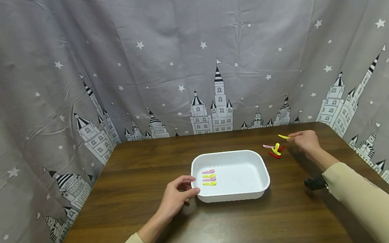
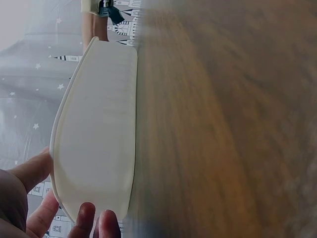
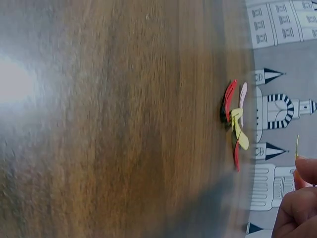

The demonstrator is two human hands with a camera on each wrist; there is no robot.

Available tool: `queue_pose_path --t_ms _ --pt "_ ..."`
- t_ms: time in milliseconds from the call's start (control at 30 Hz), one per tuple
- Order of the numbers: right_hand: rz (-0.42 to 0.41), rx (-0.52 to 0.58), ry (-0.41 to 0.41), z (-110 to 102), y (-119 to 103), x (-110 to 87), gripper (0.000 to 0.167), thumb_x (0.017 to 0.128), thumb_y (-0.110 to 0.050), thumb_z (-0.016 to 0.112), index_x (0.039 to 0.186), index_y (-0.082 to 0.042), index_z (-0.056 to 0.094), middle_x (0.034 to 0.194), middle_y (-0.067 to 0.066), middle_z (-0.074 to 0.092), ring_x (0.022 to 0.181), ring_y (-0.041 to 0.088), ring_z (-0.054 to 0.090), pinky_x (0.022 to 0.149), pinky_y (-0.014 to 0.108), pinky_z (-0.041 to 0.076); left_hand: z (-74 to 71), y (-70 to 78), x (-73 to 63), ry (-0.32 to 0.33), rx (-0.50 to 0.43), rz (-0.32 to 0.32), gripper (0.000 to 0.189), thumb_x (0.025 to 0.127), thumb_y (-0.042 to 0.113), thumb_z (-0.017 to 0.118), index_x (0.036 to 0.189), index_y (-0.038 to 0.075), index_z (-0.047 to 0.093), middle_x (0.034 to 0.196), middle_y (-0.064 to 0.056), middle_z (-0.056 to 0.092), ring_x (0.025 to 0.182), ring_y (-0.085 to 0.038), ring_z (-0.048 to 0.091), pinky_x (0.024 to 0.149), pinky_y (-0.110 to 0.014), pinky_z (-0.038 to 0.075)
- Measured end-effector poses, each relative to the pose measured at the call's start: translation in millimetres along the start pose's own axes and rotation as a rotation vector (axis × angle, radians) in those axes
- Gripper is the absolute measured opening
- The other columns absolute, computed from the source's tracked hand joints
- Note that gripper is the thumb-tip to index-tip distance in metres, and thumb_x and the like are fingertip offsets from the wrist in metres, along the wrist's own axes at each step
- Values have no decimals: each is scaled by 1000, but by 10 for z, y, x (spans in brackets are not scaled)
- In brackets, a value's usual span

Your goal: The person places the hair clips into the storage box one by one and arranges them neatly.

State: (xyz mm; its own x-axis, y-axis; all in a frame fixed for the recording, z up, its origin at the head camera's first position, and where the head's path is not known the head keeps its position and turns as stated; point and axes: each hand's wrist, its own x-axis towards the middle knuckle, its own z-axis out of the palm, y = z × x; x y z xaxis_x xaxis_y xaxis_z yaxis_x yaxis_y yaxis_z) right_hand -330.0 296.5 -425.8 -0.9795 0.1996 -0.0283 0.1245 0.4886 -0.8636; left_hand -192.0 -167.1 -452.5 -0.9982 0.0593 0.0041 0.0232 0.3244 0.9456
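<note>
Right hand [image 1: 306,142]: thumb and fingers pinch a yellow hair clip [image 1: 283,136], raised near the loose pink, yellow and red clips [image 1: 276,151] right of the tray. Left hand [image 1: 174,196]: grips white tray [image 1: 243,175] at its left rim, thumb and forefinger parted; four clips [image 1: 209,179] inside, pink and yellow alternating. Faint mark on right sleeve [image 1: 368,195], too small to read.

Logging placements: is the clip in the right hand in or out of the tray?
Out: the right hand pinches the yellow clip in the air, right of the tray, near the pile.
</note>
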Motion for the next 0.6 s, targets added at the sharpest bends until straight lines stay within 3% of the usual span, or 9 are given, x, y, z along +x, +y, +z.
queue_pose_path --t_ms 100,200,467,600 --pt "-8 -5 -14 15 -45 -35 37 90 -9 67 122 11 65 92 14 67 38 4 33 38 26 33 -2 -1 -2 -5 1 7 37 82 18 84 115 7 70 108 -18 65 89 -21 61 61 -34 55" --pt "-18 -8 -34 25 -75 -53 37 91 -9 66 123 11 65 98 19 67 38 4 32 39 26 32 -3 -8 -3 -8 6 15 36 83 18 83 115 6 70 108 -18 65 89 -21 61 60 -35 55" --pt "-31 -13 -73 70 -206 -145 36 92 -12 67 121 9 67 72 -1 59 42 7 33 40 27 31 -8 -7 -6 -9 4 5 38 82 21 84 115 9 71 108 -14 65 90 -20 62 61 -35 56" --pt "-51 -1 -98 104 -276 -217 34 93 -11 66 121 9 67 69 -5 56 45 8 34 41 27 31 -16 -3 -5 -16 5 17 39 82 21 84 116 8 70 109 -15 65 90 -20 62 61 -35 56"
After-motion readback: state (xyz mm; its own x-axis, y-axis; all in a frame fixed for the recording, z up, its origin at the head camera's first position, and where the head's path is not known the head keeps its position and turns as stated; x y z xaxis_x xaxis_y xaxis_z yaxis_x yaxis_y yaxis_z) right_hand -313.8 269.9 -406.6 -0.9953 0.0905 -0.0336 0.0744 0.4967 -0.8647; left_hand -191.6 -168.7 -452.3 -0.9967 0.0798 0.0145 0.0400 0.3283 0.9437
